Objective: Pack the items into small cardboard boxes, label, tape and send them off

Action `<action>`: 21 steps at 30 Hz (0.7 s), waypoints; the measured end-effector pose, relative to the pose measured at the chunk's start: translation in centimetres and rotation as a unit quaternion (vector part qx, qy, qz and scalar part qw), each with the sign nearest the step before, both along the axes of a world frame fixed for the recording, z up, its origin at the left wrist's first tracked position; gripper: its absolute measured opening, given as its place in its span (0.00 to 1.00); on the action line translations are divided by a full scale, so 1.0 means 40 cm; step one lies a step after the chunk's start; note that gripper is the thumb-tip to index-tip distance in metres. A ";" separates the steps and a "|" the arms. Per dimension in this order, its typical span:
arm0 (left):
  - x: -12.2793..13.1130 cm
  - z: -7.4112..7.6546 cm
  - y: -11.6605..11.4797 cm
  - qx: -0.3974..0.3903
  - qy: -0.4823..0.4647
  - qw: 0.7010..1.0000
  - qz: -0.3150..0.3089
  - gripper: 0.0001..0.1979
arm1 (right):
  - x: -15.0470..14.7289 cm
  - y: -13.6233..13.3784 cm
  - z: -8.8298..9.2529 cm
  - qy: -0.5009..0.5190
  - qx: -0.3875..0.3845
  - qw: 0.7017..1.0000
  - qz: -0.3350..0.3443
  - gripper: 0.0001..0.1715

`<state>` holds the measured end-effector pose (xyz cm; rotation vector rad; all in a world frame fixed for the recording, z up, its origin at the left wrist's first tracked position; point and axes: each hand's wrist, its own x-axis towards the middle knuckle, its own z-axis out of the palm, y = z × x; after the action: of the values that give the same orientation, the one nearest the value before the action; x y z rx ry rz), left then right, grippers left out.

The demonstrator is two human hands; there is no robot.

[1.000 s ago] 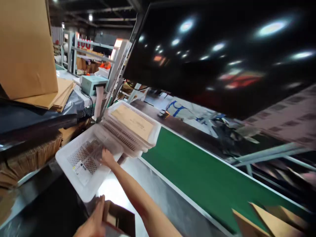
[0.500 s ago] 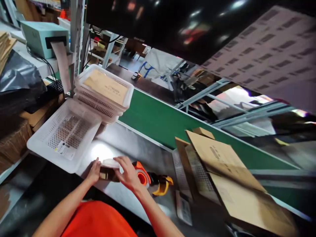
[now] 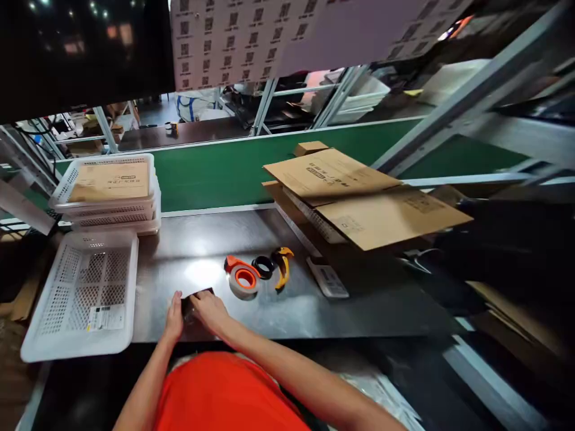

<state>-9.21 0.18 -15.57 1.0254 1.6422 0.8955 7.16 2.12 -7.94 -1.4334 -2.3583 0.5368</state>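
Two hands, the left hand and the right hand, flank one small box. Ahead-right of the right hand lie two tape dispensers, one orange, one yellow-and-black; beyond, at least two large cardboard pieces. Left of the left hand: one lone white plastic basket, plus at least two stacked baskets.

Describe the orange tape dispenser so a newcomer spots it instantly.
Start at the shiny metal table in front of the green belt. Just beyond the right hand, slightly to its right, lies the tape dispenser. Its orange body and hub set it apart from the yellow-and-black tool nearby.
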 end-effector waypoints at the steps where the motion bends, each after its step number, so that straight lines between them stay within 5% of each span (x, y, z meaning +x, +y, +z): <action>1: -0.005 0.000 -0.002 0.003 0.006 1.000 0.004 0.32 | 0.036 -0.021 -0.001 0.003 0.009 1.000 -0.004 0.15; 4: -0.005 0.001 -0.021 0.026 0.046 0.998 0.043 0.31 | 0.137 -0.095 -0.022 0.056 0.039 0.995 -0.076 0.30; 8: 0.026 0.026 -0.066 0.170 0.217 0.959 0.071 0.25 | 0.189 -0.157 -0.073 0.159 -0.042 0.981 -0.099 0.41; 12: 0.057 0.082 -0.092 0.279 0.345 0.884 -0.148 0.22 | 0.184 -0.125 -0.085 0.139 -0.049 0.988 -0.040 0.39; 15: 0.072 0.122 -0.079 0.261 0.423 0.819 -0.287 0.20 | 0.160 -0.083 -0.076 0.086 -0.039 0.995 -0.008 0.38; 21: 0.079 0.158 -0.025 0.179 0.411 0.788 -0.423 0.18 | 0.039 -0.069 -0.085 0.000 -0.034 0.999 -0.021 0.19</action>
<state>-6.04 -0.81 -9.26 2.4089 1.3701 0.0927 8.71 -0.66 -11.33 -1.5090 -2.3244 0.6112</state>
